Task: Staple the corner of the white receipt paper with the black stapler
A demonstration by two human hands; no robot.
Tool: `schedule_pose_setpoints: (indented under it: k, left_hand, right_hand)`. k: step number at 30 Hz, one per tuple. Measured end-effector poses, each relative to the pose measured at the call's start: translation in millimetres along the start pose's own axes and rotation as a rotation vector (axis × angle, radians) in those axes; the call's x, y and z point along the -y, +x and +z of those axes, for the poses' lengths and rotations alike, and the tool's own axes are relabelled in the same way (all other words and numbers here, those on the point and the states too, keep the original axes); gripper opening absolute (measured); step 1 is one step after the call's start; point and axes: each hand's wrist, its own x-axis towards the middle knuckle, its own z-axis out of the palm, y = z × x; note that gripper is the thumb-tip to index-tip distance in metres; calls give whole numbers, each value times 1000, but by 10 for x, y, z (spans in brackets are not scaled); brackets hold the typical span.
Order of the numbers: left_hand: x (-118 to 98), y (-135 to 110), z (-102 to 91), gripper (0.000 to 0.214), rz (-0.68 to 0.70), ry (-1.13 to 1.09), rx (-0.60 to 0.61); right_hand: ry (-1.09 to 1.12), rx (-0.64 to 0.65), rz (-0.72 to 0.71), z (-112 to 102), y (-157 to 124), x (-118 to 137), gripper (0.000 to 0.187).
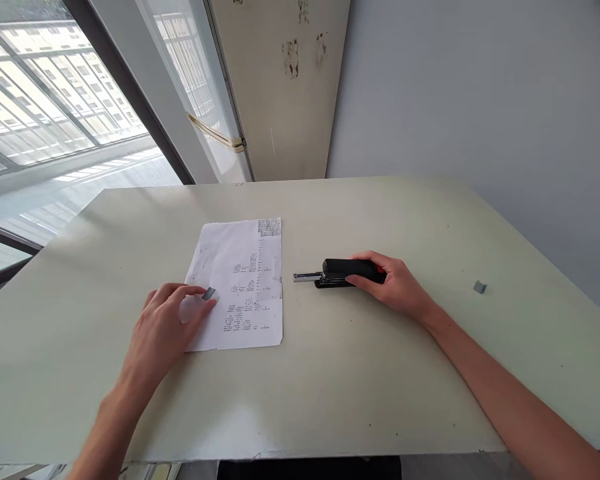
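Note:
My left hand rests over the left part of a printed white sheet of paper, its fingertips pinched on a small grey strip of staples. To the right, my right hand is closed on the rear of a black stapler lying flat on the table. The stapler's metal staple tray sticks out to the left, toward the paper. A second small grey strip of staples lies alone far right on the table.
The pale green table stands against a grey wall. A worn beige cabinet and large windows are behind its far edge. The table's near edge runs along the bottom of the view.

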Motion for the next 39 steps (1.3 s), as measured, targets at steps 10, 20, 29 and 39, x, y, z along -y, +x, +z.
schedule_pose_setpoints:
  k: [10, 20, 29, 39]
  left_hand:
    - [-389, -2, -143, 48, 93, -201, 105]
    - [-774, 101, 19, 42, 280, -212, 235]
    - [-823, 229, 122, 45, 329, -153, 215]
    - [-905, 219, -18, 42, 184, -363, 333]
  right_hand:
    - [29, 1, 17, 3, -8, 66, 41]
    - [34, 11, 8, 1, 4, 67, 39]
    - [36, 19, -16, -3, 16, 67, 36]
    - [33, 25, 1, -7, 15, 86, 36]
